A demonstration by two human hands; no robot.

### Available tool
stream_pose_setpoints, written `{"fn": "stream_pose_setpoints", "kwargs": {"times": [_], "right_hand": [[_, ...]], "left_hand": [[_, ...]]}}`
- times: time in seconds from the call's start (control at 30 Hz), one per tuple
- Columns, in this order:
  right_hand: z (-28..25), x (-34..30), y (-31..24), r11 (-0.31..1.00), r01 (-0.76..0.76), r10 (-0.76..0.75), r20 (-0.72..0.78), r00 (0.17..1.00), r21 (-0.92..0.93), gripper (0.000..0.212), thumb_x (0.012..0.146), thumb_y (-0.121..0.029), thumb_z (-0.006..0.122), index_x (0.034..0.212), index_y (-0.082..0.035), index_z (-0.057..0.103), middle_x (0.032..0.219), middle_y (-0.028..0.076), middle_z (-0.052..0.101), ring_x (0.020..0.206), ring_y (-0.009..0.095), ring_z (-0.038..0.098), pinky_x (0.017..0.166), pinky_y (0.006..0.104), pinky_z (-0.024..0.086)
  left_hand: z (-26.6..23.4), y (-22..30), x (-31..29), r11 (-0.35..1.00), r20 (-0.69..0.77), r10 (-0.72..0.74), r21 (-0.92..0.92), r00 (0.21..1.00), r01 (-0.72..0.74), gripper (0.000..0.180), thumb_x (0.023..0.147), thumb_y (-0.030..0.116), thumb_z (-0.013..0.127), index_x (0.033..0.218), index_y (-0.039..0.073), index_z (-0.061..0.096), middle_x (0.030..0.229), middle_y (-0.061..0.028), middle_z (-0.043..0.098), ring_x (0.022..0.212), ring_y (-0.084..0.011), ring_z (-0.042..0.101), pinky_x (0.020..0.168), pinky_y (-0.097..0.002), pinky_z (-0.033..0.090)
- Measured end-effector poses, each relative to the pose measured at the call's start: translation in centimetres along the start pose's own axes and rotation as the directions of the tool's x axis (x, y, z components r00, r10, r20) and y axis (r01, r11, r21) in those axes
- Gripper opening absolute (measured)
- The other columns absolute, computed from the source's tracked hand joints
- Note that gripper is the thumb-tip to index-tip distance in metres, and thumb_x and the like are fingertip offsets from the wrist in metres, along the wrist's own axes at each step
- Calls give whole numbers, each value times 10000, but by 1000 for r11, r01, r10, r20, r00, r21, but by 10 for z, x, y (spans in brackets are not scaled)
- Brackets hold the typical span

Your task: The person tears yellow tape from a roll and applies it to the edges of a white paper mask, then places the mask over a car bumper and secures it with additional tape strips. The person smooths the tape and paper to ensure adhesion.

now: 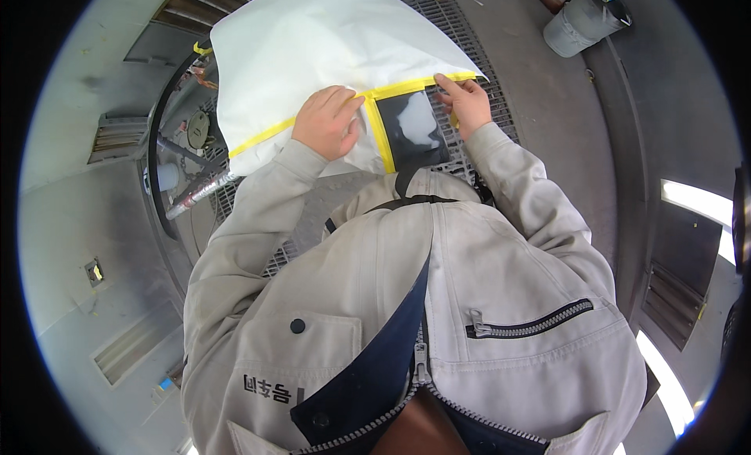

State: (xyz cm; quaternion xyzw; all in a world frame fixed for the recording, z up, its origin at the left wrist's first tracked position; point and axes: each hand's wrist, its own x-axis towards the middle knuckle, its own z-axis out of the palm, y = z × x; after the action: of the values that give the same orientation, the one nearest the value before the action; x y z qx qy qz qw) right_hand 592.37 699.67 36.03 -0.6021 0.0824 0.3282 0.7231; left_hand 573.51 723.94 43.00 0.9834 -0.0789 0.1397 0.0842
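Note:
White masking paper (305, 44) covers a panel in front of me, with a strip of yellow masking tape (395, 86) running across it. A second yellow strip goes down the left side of an uncovered dark panel section (393, 126), which bears a pale grey-white patch (418, 120). My left hand (328, 122) rests on the paper, fingertips against the tape near where the strips meet and thumb apart. At the tape's right end my right hand (467, 103) pinches the yellow tape between thumb and fingers; more yellow shows below its curled fingers.
Metal floor grating (501, 115) lies under and beyond the panel. A grey bucket (575, 28) stands at the far right. To the left are a black curved bar (154, 154) and a foil-wrapped tube (202, 195), close to my left forearm.

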Motion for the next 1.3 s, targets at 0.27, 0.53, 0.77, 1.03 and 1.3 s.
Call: {"fn": "stream_pose_setpoints", "kwargs": {"times": [0.27,0.53,0.77,1.03,1.3], "right_hand": [[17,-7,-1,997,36,-33,57,998,-64,626,864,-252,969,1301,-41,574,1115,64,732,886,160,738,674,294,525],[23,-10,-8,995,43,-38,51,998,-91,702,825,-228,972,1322,-24,522,1091,89,729,899,169,710,715,332,548],[20,-3,1,978,-151,136,107,985,146,371,980,-236,849,1226,-66,628,1007,23,747,833,128,696,651,294,466],[15,9,-1,956,-252,201,291,935,149,239,1031,-207,799,1192,-64,694,975,18,764,797,97,698,636,265,444],[15,14,14,880,-387,228,471,852,275,264,1015,-188,820,1216,-56,709,1025,19,761,810,75,694,576,251,447]], "left_hand": [[20,36,12,999,96,-39,-22,995,41,798,967,361,776,1645,54,488,1729,-193,433,1609,-402,388,1289,-553,348],[34,59,24,988,105,-153,23,983,151,845,985,503,742,1699,161,447,1790,-177,342,1657,-408,300,1320,-618,258],[47,71,32,975,44,-223,-6,974,224,863,953,483,764,1707,206,447,1800,-188,312,1658,-439,272,1310,-683,204],[52,69,25,976,6,-218,0,976,218,882,907,422,788,1690,158,477,1787,-235,316,1650,-482,271,1307,-680,196],[59,67,22,979,-19,-200,27,980,201,840,955,511,685,1681,136,492,1776,-257,326,1637,-506,285,1303,-680,206]]}}
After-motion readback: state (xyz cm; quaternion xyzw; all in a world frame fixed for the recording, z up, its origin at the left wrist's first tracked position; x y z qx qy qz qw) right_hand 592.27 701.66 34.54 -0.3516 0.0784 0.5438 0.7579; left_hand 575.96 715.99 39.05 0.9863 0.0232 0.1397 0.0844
